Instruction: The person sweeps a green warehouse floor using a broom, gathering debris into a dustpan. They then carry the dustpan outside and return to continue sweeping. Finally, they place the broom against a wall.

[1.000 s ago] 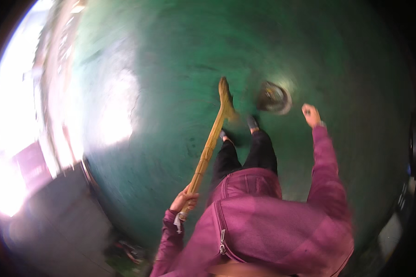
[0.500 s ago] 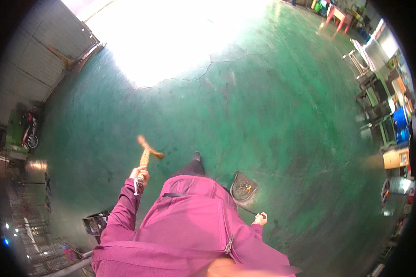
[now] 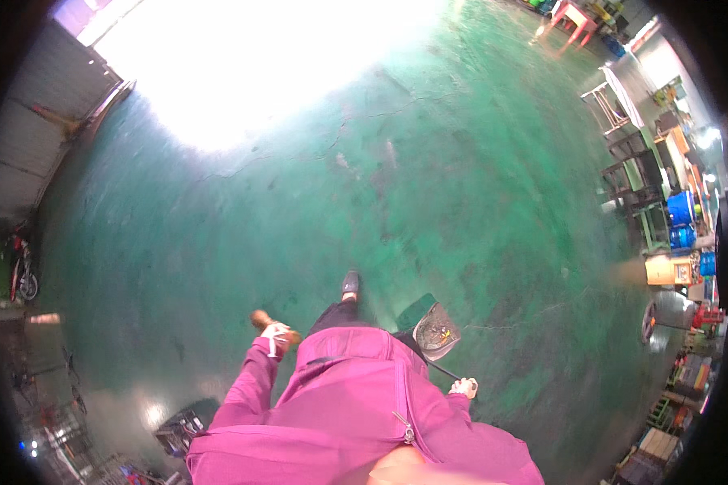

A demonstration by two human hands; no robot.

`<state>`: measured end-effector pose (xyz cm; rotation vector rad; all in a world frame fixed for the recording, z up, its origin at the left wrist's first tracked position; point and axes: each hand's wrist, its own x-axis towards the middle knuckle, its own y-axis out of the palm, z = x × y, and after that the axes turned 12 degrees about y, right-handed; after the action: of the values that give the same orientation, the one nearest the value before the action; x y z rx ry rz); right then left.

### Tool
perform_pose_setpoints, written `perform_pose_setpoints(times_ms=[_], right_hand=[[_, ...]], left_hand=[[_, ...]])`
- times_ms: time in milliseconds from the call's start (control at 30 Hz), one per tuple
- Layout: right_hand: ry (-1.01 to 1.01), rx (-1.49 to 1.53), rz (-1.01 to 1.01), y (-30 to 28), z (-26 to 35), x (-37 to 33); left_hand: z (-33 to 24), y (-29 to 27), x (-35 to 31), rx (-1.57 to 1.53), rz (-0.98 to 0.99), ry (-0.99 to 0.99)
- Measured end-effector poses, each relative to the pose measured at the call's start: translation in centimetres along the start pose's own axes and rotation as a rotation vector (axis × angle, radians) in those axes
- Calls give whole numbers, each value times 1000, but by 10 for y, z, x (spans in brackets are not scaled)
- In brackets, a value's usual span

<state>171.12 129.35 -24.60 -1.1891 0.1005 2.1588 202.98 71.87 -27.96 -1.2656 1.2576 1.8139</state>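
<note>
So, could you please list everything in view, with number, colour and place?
broom-like tool: one, brown, left of centre
dustpan: one, grey, holding bits, right of centre
floor: one, green, throughout
wall panel: one, grey, upper left
two-wheeler: one, partly red, left edge
crate-like box: one, dark, lower left
small table: one, red, top right
table-like stand: one, whitish, upper right
containers: at least two, blue, right
cabinet-like box: one, tan, right
other clutter: uncountable, mixed, both edges
trousers: one pair, black, lower centre
shoe: one visible, dark grey, centre
top: one, purple-pink, bottom
left fingers: one hand, bare, around tool
right fingers: one hand, bare, around dark dustpan handle
</note>
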Motion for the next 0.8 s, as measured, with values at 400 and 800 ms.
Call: perform_pose_setpoints(times_ms=[400, 800], right_hand=[[-110, 22, 46, 201, 106, -101], [-568, -592, 380, 435, 188, 10]], left_hand=[[34, 361, -5, 273, 50, -115], [-29, 561, 70, 1448, -31, 710]])
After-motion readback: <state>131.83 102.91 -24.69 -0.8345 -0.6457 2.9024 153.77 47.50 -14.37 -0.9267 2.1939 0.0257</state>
